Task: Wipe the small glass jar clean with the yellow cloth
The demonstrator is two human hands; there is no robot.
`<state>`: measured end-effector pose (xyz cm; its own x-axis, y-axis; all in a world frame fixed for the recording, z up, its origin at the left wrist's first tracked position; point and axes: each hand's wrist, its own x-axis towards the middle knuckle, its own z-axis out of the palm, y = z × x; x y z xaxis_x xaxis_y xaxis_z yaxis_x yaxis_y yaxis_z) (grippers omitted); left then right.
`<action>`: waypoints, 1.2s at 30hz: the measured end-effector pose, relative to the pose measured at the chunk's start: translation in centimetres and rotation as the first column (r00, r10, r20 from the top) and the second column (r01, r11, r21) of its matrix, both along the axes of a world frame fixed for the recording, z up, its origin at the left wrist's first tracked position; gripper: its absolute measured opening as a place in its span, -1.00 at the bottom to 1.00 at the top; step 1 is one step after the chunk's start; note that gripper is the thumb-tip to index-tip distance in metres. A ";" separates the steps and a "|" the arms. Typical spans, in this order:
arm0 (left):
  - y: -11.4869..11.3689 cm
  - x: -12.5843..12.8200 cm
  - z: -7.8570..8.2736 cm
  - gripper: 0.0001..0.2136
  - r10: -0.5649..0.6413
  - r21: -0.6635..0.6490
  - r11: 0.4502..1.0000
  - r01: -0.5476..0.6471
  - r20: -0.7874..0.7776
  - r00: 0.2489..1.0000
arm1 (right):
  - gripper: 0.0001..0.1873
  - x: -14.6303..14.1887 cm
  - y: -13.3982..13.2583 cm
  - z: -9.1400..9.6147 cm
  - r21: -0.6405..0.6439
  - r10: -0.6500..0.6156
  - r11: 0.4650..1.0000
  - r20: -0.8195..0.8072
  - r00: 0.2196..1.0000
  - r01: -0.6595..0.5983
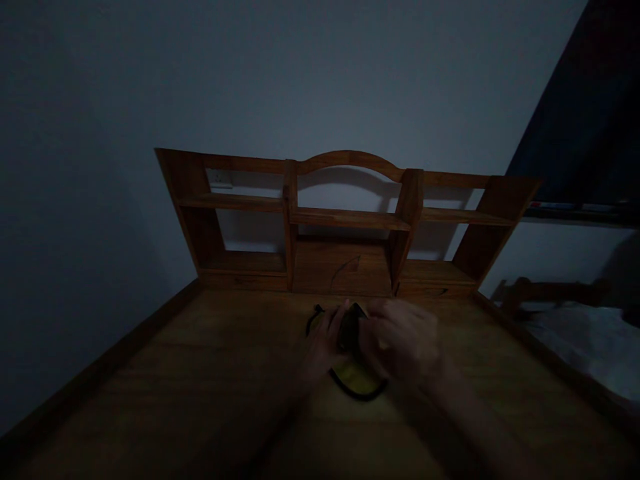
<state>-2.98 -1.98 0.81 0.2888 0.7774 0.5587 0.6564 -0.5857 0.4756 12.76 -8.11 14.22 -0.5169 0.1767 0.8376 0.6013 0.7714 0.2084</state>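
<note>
On the wooden desk in front of me lies a flat yellow piece with a thick black rim [357,381], partly hidden under my hands. A small dark object [351,328] sits above it, too dim for me to tell its kind. My left hand [324,343] holds this object from the left, fingers pointing away from me and closed against its side. From the right, my right hand [403,337] meets it with fingers curled in and pressed together. What those fingers pinch is blurred and hidden.
The wooden desk top [200,373] has a raised edge on both sides. At its back stands a wooden shelf unit [350,219] with open compartments and small drawers, against a pale wall [300,80]. To the right are a dark window [585,120] and white cloth [585,340].
</note>
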 end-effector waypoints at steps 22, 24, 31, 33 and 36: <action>-0.7 0.4 -0.2 0.10 -0.195 0.021 0.978 0.207 -0.263 0.945 | -0.72 3.4 6.2 -13.4 -0.890 -0.179 0.400 -0.307 0.935 -0.216; -0.6 0.3 -0.3 0.12 -0.195 0.034 0.977 0.211 -0.269 0.943 | -0.69 3.3 6.1 -13.5 -0.891 -0.145 0.363 -0.345 0.927 -0.274; -0.6 0.1 -0.3 0.01 -0.204 0.102 0.963 0.250 -0.334 0.920 | -0.55 3.4 6.0 -14.1 -0.888 -0.109 0.320 -0.380 0.919 -0.329; -0.8 0.1 0.1 0.04 -0.200 0.096 0.964 0.248 -0.355 0.913 | -0.48 3.5 6.1 -14.4 -0.876 -0.093 0.290 -0.427 0.900 -0.385; -1.1 0.0 0.9 0.00 -0.203 0.071 0.967 0.245 -0.366 0.908 | -0.43 3.5 6.1 -14.6 -0.852 -0.097 0.281 -0.483 0.870 -0.442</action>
<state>-2.98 -3.11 1.68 0.6423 0.6072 0.4677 0.6142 -0.7728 0.1597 16.28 -1.98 -0.42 -0.3452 0.8995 0.2676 0.2282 0.3571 -0.9058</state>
